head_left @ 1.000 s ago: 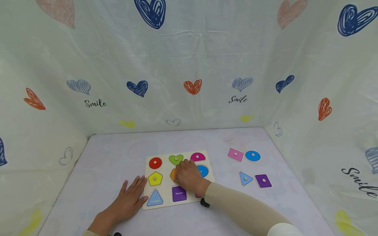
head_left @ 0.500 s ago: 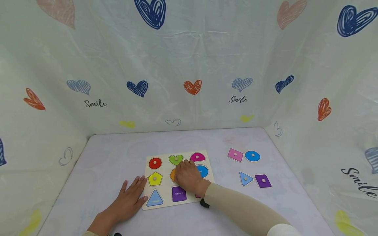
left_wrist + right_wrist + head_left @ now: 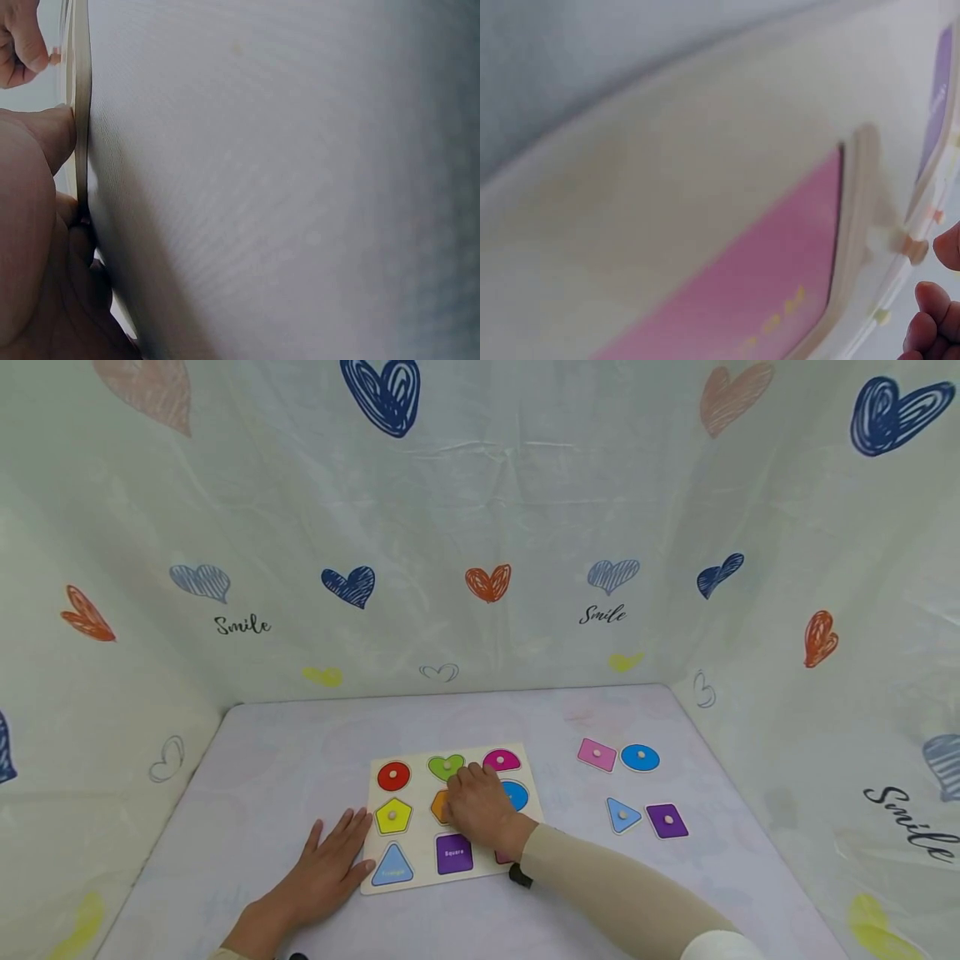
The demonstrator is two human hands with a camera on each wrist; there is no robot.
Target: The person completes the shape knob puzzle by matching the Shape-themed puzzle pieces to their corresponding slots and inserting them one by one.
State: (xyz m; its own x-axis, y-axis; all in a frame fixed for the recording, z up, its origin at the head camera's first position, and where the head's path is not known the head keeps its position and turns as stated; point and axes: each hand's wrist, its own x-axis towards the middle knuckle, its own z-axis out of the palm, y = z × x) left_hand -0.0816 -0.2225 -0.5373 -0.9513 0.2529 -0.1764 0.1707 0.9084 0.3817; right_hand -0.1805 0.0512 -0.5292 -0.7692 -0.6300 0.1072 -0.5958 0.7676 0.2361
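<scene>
In the head view my left hand (image 3: 330,867) lies with straight fingers along the left edge of a cream shape puzzle board (image 3: 425,857); its thumb tip overlaps that edge. My right hand (image 3: 483,806) bends over the board's middle, partly covering the orange hexagon (image 3: 440,807). In the right wrist view, the thumb and fingers are parted, right beside a brownish knob (image 3: 915,250). Knobbed pieces in the board include a red circle (image 3: 393,785), green heart (image 3: 438,768), magenta half-circle (image 3: 495,764) and yellow pentagon (image 3: 384,814). Blue triangle (image 3: 393,862) and purple square recesses (image 3: 454,864) show no knobs.
Right of the board lie loose knobbed pieces: a pink rectangle (image 3: 588,752), blue oval (image 3: 648,756), blue triangle (image 3: 615,810) and purple square (image 3: 660,812). A heart-printed curtain (image 3: 525,635) surrounds the far and side edges of the white table (image 3: 285,760).
</scene>
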